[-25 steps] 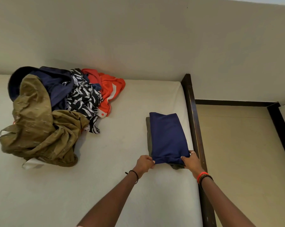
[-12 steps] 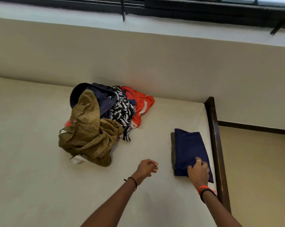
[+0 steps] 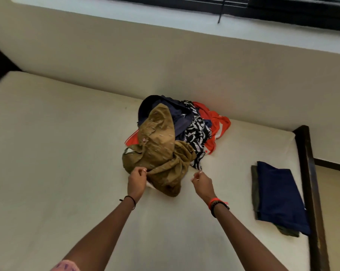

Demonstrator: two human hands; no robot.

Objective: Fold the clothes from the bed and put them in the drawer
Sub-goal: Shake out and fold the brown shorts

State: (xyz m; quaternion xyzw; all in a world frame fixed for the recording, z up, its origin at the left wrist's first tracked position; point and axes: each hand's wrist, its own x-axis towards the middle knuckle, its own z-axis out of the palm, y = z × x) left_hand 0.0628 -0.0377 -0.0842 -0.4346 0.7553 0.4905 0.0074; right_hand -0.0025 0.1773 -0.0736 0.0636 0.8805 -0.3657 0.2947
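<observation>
White tag at collar of olive shirt, print too small to read. Left hand now pinches near edge of olive shirt; half second ago it hung free. Right hand has left folded navy piece, now just beside clothes pile, fingers loosely curled, nothing in them. Pile unfolded on bed: olive, navy, black-white print, orange. Navy piece lies on folded grey piece, by dark bed frame.
</observation>
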